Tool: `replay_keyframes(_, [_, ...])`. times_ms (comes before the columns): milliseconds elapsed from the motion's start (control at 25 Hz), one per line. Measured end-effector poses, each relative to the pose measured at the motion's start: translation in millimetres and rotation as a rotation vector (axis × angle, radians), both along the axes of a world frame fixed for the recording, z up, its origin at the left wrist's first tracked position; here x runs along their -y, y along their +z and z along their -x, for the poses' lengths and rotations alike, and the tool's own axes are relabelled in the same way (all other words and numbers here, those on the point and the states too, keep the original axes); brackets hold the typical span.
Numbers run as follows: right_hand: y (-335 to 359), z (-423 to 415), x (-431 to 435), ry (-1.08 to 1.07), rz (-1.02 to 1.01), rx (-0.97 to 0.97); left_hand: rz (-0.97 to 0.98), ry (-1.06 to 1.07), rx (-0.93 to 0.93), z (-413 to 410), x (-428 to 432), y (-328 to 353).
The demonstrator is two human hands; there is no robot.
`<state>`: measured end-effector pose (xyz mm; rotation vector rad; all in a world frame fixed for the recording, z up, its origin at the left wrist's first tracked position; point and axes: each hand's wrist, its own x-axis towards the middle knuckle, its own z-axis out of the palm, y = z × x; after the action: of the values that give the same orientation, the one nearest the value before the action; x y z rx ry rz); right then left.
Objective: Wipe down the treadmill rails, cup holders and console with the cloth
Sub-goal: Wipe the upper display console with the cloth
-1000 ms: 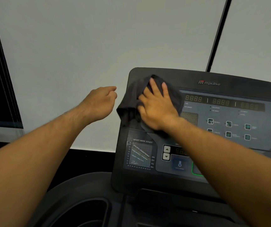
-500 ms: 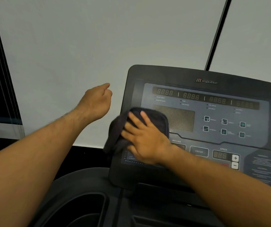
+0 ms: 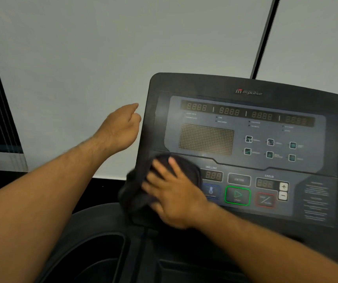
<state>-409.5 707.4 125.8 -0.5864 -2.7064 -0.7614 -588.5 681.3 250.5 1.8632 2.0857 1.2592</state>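
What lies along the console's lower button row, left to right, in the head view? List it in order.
The right hand pressing the cloth → blue button → green play button → red button → plus and minus keys.

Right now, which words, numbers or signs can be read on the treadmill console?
"impulse": brand logo at the console top.
"8888": upper display, repeated along the row.
"INCLINE": incline label.
"SPEED": speed label.
"+": plus button.
"-": minus button.
Small print and icon captions: too blurred.
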Motion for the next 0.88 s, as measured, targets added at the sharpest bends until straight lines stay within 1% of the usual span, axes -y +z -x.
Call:
replay_keyframes(80, [-4.9,-42.9,1.8,0.044,0.007,0.131,0.009,-0.054,-0.023,-11.8,-2.0,-3.3])
replay_keyframes(120, [4.3,-63.1,-8.2,0.058,-0.049,0.146,0.011,-0.061,-0.027,-15.1,-1.6,-4.6])
replay_keyframes(200, [39.6,-90.3,-38.1,-0.016,-0.132,0.107,0.024,-0.052,-0.038,-19.0,2.5,-6.9])
replay_keyframes(280, [76.9,-88.5,-60.1,-0.16,-0.072,0.022,0.058,-0.033,-0.055,-21.2,7.4,-10.5])
replay_keyframes(320, [83.0,-75.3,-61.5,-0.22,-0.061,-0.036,0.07,-0.028,-0.057,-23.5,9.3,-12.7])
replay_keyframes(400, [73.1,-43.6,-50.2,-0.292,-0.065,-0.124,0.06,-0.006,-0.031,-30.2,8.9,-15.3])
replay_keyframes(440, [60.4,-31.8,-41.1,-0.289,-0.057,-0.13,0.051,0.016,-0.005,-34.3,7.6,-15.4])
replay_keyframes(560, [14.8,-25.8,-9.5,-0.14,0.042,-0.081,0.059,0.08,0.022,-47.6,2.0,-12.4])
replay_keyframes(640, [-5.8,-51.6,1.4,-0.074,0.1,-0.056,0.045,0.09,0.013,-54.3,-2.5,-13.8])
replay_keyframes(720, [-10.0,-95.2,-3.5,-0.027,0.082,-0.02,0.034,0.108,0.005,-54.4,-5.0,-15.5])
replay_keyframes(800, [5.3,-141.9,-19.9,-0.074,-0.033,-0.008,0.038,0.116,0.002,-53.2,-4.2,-17.6])
replay_keyframes(840, [18.6,-158.7,-31.4,-0.117,-0.065,-0.032,0.035,0.117,-0.005,-51.8,-3.5,-18.6])
replay_keyframes(880, [32.2,-164.7,-40.0,-0.171,-0.051,-0.06,0.034,0.119,-0.014,-50.4,-3.0,-19.4])
